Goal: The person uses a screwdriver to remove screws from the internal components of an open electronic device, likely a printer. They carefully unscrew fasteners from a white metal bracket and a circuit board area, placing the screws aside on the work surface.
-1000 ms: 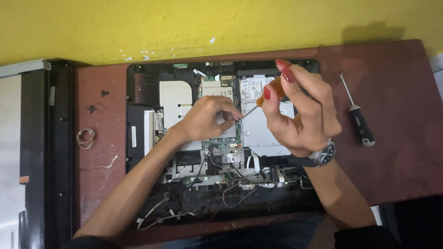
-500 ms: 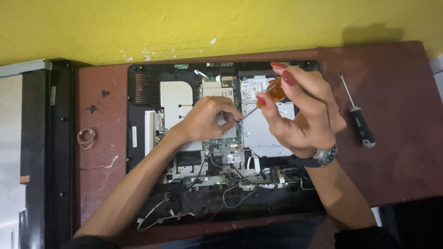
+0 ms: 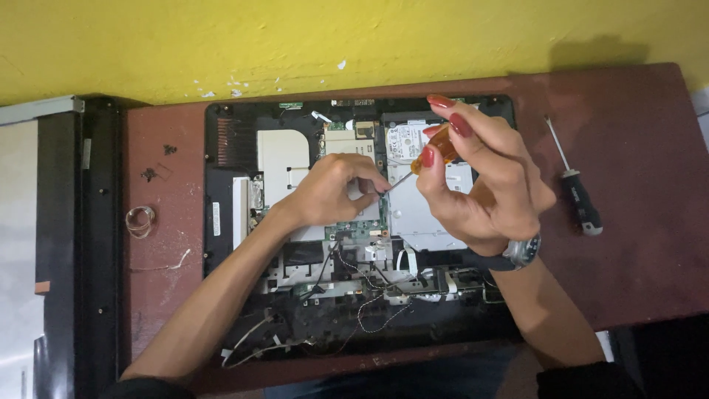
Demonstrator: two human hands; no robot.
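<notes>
- Right hand (image 3: 480,185) pinches the amber handle of a small screwdriver (image 3: 432,153) between thumb and 2 fingertips; the thin shaft slants down and left to a tip over the circuit board (image 3: 362,229), beside the silver drive (image 3: 428,199).
- Left hand (image 3: 332,188) is curled, fingertips pressed together right at the screwdriver tip; whether a screw sits between them is too small to tell.
- Judged from its look, the screwdriver is light and stiff, its smooth handle a little slippery, so a grip high on the handle suits turning it. The board and the loose black wires (image 3: 347,273) below look fragile.
- Both hands work inside an opened black computer chassis (image 3: 221,244) lying flat on a dark red table (image 3: 642,244).
- Further right, well apart from the chassis, a second black-handled screwdriver (image 3: 576,192) lies on the table.
- Left of the chassis sit a coiled wire ring (image 3: 139,219) and a few small dark screws (image 3: 159,162); a yellow wall (image 3: 354,37) runs behind.
</notes>
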